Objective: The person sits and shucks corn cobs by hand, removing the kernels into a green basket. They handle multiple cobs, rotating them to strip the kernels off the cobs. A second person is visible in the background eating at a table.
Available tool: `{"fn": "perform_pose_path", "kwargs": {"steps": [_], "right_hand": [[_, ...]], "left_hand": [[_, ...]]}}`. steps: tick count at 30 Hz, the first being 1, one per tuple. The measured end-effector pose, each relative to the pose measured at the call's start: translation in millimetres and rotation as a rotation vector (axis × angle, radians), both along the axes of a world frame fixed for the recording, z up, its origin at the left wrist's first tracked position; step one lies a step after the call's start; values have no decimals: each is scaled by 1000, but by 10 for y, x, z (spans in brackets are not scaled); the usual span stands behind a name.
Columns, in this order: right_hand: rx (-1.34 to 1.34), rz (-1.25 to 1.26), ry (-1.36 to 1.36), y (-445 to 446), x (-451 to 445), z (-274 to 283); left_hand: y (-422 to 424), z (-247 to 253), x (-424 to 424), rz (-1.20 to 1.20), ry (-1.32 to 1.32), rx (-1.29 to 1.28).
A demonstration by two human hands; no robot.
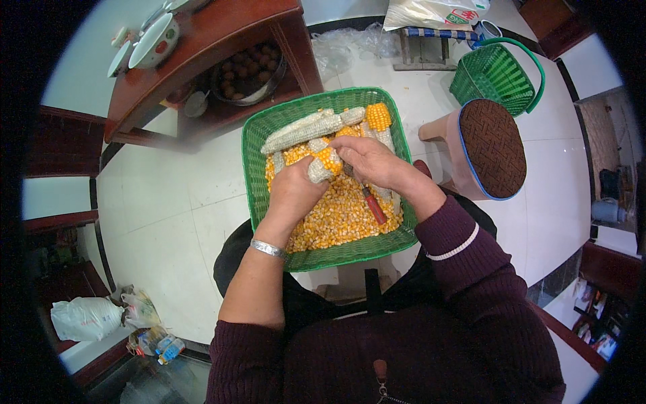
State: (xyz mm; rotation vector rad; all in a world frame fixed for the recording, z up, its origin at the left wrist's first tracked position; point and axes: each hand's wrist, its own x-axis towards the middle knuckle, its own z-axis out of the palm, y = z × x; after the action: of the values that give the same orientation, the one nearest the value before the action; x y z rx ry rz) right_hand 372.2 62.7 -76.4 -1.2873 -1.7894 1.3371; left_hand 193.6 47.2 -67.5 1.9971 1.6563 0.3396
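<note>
A green woven basket (pixel 303 263) in front of me holds loose yellow corn kernels (pixel 338 217), several stripped corn cobs (pixel 303 132) and a short cob piece with kernels (pixel 378 117). My left hand (pixel 298 189) grips a partly shelled corn cob (pixel 328 161), bare at its lower end, over the basket. My right hand (pixel 371 159) is at the cob's upper side, its thumb and curled fingers against the kernels; whether it grips the cob is hard to tell. Under the right hand, a screwdriver with a red handle (pixel 374 207) lies on the kernels.
To the right stand a plastic stool with a brown woven top (pixel 493 149) and an empty green basket with a handle (pixel 497 81). A reddish wooden table (pixel 222 30) with enamel bowls (pixel 155 41) is at upper left. Behind is a low stool (pixel 426 50) bearing a sack (pixel 434 14).
</note>
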Motion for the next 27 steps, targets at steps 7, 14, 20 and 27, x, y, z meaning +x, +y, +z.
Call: {"fn": "perform_pose_path", "kwargs": {"steps": [7,14,20,27], "right_hand": [[-290,2,416,-10,-67,109],[-255,-56,416,-128,-250,108],[70,-207,450,-139,-364,-183],[-249,-193,571,-109,-311,43]], "left_hand": [[6,-74,-7,55,-145,-40],[-20,-165,15,104,-216,-70],[-59,-131,97,118,-165,-80],[-54,-200,88,187,-534,-174]]}}
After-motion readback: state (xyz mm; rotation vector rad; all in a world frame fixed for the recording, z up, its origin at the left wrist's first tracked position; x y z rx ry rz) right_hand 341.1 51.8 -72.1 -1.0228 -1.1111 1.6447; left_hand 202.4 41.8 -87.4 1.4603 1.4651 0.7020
